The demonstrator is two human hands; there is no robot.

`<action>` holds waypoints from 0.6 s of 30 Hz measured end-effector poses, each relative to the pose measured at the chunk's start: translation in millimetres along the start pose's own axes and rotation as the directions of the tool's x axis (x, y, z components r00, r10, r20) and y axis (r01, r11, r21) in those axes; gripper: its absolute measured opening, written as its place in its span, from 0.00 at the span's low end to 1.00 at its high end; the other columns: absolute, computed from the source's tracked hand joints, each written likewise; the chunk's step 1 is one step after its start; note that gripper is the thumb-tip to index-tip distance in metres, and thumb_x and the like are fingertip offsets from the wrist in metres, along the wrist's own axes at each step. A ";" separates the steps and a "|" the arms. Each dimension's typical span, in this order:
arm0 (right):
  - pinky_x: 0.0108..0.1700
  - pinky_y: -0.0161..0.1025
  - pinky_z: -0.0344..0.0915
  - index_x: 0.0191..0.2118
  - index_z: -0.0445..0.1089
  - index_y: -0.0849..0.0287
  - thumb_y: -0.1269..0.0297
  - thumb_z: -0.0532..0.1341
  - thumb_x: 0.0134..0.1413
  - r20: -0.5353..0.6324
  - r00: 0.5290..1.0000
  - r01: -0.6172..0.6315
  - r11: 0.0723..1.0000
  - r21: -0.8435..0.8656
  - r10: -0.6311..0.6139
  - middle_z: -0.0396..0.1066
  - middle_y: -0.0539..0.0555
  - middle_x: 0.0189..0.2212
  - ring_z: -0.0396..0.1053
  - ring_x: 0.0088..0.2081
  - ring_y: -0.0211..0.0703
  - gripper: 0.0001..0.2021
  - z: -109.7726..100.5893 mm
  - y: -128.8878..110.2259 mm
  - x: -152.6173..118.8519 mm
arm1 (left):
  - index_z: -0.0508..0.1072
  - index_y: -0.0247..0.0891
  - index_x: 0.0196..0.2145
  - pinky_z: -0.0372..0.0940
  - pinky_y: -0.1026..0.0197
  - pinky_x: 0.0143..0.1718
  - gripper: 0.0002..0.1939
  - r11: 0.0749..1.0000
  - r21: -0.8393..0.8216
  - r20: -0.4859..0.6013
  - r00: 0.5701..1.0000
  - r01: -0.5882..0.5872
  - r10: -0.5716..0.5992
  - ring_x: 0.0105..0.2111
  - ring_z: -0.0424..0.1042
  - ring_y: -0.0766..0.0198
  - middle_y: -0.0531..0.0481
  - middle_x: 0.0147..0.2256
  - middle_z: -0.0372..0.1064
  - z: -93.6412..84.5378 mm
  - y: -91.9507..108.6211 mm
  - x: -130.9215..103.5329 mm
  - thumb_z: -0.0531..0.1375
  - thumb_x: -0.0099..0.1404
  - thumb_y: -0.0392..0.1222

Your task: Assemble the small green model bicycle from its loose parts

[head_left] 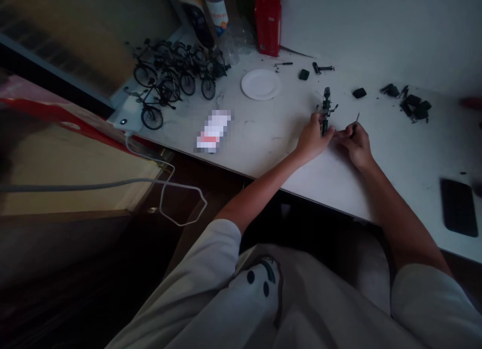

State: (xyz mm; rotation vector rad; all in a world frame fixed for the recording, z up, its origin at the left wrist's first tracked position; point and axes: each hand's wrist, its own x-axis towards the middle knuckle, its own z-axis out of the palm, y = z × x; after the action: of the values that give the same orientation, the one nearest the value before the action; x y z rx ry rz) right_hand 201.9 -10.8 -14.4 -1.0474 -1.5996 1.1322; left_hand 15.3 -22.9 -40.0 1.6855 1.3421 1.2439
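Note:
My left hand (315, 135) is closed around a small dark model bicycle (326, 105), which it holds on end above the white table (271, 128). Its lower part is covered by my fingers. Just to the right, my right hand (356, 142) is closed on a small screwdriver (356, 122) whose thin metal tip points up. The right fingertips are close to the bicycle; whether they touch it I cannot tell. Several finished-looking model bicycles (188, 80) stand grouped at the table's left. Beyond my hands lie a dark part (304, 75) and another small black piece (324, 68).
A white plate (261, 84) sits mid-table, with a lit phone (214, 131) nearer the edge. Dark parts (416, 107) are heaped at right, past a single black block (359, 93). A black phone (458, 207) lies front right. Bottles (218, 17) and a red box (268, 22) stand behind.

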 end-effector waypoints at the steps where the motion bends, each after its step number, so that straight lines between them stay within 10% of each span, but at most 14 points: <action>1: 0.31 0.47 0.64 0.36 0.54 0.46 0.34 0.78 0.45 0.035 0.999 -0.011 1.000 -0.005 0.011 0.79 0.49 0.34 0.69 0.30 0.48 0.35 0.1 -0.5 -0.8 | 0.60 0.44 0.70 0.78 0.38 0.65 0.23 0.998 -0.001 -0.026 0.998 0.063 -0.063 0.61 0.83 0.45 0.34 0.60 0.79 -1.4 1.5 1.8 0.59 0.84 0.49; 5: 0.35 0.50 0.67 0.37 0.52 0.46 0.28 0.76 0.48 0.093 0.996 0.005 0.998 -0.055 0.000 0.82 0.54 0.38 0.77 0.38 0.55 0.37 2.8 -3.2 -3.7 | 0.68 0.42 0.62 0.76 0.41 0.66 0.13 0.996 -0.004 -0.055 0.994 0.089 -0.089 0.61 0.83 0.45 0.35 0.60 0.81 -10.1 9.0 8.3 0.60 0.84 0.44; 13: 0.36 0.47 0.72 0.44 0.51 0.46 0.39 0.72 0.61 -0.384 0.876 0.146 0.921 -0.362 -0.290 0.76 0.54 0.47 0.78 0.47 0.52 0.29 -16.5 12.7 10.6 | 0.72 0.40 0.53 0.74 0.52 0.64 0.05 0.959 -0.218 -0.011 0.983 -0.182 0.184 0.59 0.83 0.53 0.37 0.56 0.84 -33.2 -16.1 42.3 0.60 0.82 0.39; 18: 0.48 0.62 0.79 0.44 0.52 0.44 0.33 0.72 0.57 -0.434 0.848 0.166 0.930 -0.328 -0.304 0.77 0.57 0.56 0.81 0.56 0.60 0.32 -31.9 28.8 21.1 | 0.74 0.41 0.48 0.75 0.55 0.59 0.11 0.876 -0.454 0.079 0.972 -0.161 0.220 0.51 0.86 0.56 0.42 0.49 0.85 -42.2 -27.0 55.9 0.66 0.80 0.50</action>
State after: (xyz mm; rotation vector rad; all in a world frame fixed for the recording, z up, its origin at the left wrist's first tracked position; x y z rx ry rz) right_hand 231.3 22.6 -32.2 -1.1618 -1.4516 0.4325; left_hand -32.0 35.1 -33.9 1.5573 0.7486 1.4004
